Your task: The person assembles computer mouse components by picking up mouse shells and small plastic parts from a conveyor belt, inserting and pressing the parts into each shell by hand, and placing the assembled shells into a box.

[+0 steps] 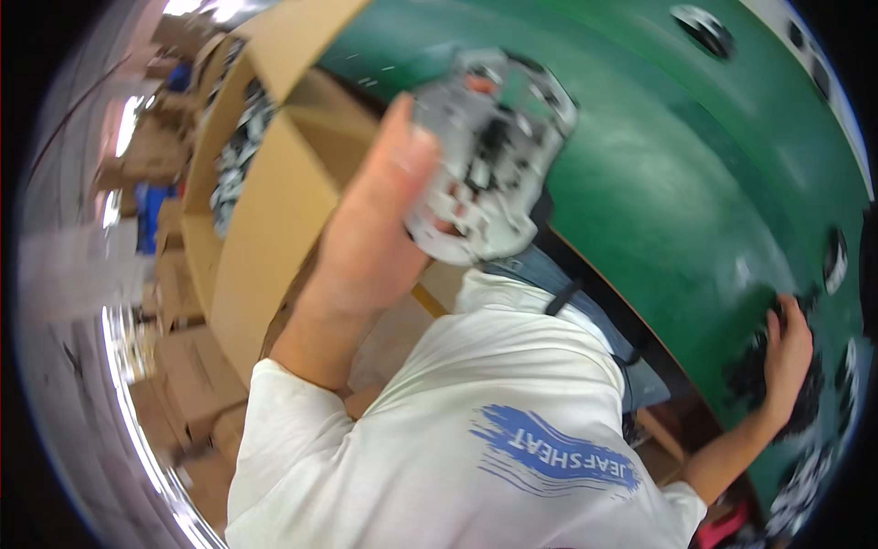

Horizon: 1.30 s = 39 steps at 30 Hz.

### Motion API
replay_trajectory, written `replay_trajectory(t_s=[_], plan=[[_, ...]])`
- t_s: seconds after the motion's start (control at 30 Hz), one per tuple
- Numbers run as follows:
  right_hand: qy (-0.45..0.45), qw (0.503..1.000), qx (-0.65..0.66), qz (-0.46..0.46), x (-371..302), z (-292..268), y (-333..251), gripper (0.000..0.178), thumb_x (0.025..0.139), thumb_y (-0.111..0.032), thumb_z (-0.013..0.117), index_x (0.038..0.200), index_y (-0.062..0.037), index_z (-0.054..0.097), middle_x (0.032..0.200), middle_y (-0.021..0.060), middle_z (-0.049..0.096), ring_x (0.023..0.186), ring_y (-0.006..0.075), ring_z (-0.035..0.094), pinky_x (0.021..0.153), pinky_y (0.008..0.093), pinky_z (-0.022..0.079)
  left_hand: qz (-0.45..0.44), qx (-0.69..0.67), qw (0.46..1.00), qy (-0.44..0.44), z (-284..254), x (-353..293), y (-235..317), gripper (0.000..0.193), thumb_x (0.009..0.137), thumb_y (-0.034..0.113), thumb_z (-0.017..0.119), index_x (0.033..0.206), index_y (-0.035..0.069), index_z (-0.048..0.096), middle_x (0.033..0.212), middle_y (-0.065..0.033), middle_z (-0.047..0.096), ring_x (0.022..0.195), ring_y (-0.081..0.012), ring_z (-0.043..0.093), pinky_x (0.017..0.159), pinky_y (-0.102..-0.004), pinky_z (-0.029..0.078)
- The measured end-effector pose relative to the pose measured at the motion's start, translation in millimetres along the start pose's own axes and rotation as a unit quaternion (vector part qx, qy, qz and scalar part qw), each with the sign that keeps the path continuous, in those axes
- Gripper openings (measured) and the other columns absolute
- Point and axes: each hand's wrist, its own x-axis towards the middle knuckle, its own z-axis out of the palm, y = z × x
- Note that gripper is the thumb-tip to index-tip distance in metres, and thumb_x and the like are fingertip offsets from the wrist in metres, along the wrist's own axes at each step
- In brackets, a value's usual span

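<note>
In my left hand (pixel 370 220) I hold a grey plastic mouse housing (pixel 498 233) up close, with cutouts, ribs and a green piece inside. The thumb presses along its left side, and the other fingers are hidden behind it. Motion blurs the hand and the housing. At the right, over the green table (pixel 658 210), my right hand (pixel 791 357) rests on a heap of small black parts (pixel 750 371). Its fingers curl in toward the heap; what they pinch, if anything, is hidden.
An open cardboard box (pixel 265 247) stands at my left, grey parts (pixel 242 156) in its far section. More cartons (pixel 192 375) are stacked beyond. On the table lie a black-and-white rounded shell (pixel 702 30), another shell (pixel 834 260) near the right edge, and a pile of parts (pixel 800 489).
</note>
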Motion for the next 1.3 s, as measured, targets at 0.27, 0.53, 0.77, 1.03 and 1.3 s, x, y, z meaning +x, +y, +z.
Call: replay_trajectory(t_s=[0.27, 0.53, 0.77, 1.03, 1.3], plan=[[0.018, 0.987, 0.121, -0.108, 21, 0, -42, 0.022, 0.106, -0.009, 0.063, 0.126, -0.0018, 0.071, 0.121, 0.0137, 0.069, 0.108, 0.0294, 0.068, 0.094, 0.0370, 0.052, 0.101, 0.363, 0.822, 0.427, -244, -54, 127, 0.057, 0.114, 0.047, 0.046, 0.153, 0.005, 0.051, 0.139, -0.0069, 0.064, 0.122, -0.0176, 0.062, 0.098, -0.0347, 0.049], [0.070, 0.982, 0.135, -0.114, 10, 7, -35, 0.017, 0.103, -0.005, 0.068, 0.117, 0.0010, 0.072, 0.120, 0.0134, 0.068, 0.108, 0.0287, 0.066, 0.095, 0.0379, 0.051, -0.201, 0.238, 0.688, 0.655, -511, -158, 124, 0.055, 0.105, 0.058, 0.052, 0.137, 0.015, 0.066, 0.119, -0.0075, 0.072, 0.104, -0.0257, 0.069, 0.087, -0.0453, 0.053], [0.100, 0.969, 0.207, -0.090, 2, 22, -42, 0.015, 0.098, -0.006, 0.073, 0.110, 0.0024, 0.071, 0.110, 0.0144, 0.072, 0.105, 0.0301, 0.068, 0.095, 0.0380, 0.052, 0.069, 0.525, 0.604, 0.596, -534, -107, 220, 0.037, 0.102, 0.034, 0.055, 0.088, 0.004, 0.070, 0.090, -0.0079, 0.069, 0.084, -0.0243, 0.065, 0.076, -0.0401, 0.051], [0.096, 0.980, 0.154, -0.088, 0, 22, -81, 0.014, 0.090, -0.012, 0.078, 0.100, -0.0027, 0.076, 0.099, 0.0124, 0.075, 0.091, 0.0339, 0.072, 0.085, 0.0424, 0.056, 0.269, 0.536, 0.796, 0.086, -159, 227, 86, 0.042, 0.111, 0.021, 0.057, 0.148, 0.001, 0.058, 0.145, -0.0136, 0.063, 0.134, -0.0222, 0.060, 0.115, -0.0354, 0.045], [0.137, 0.984, 0.101, 0.045, -29, 20, -80, 0.012, 0.089, -0.015, 0.080, 0.090, -0.0064, 0.071, 0.085, 0.0081, 0.068, 0.082, 0.0301, 0.070, 0.077, 0.0425, 0.056, 0.365, 0.647, 0.617, -0.259, 130, 389, -109, 0.069, 0.101, 0.031, 0.068, 0.163, 0.015, 0.041, 0.158, -0.0217, 0.049, 0.143, -0.0408, 0.050, 0.119, -0.0490, 0.042]])
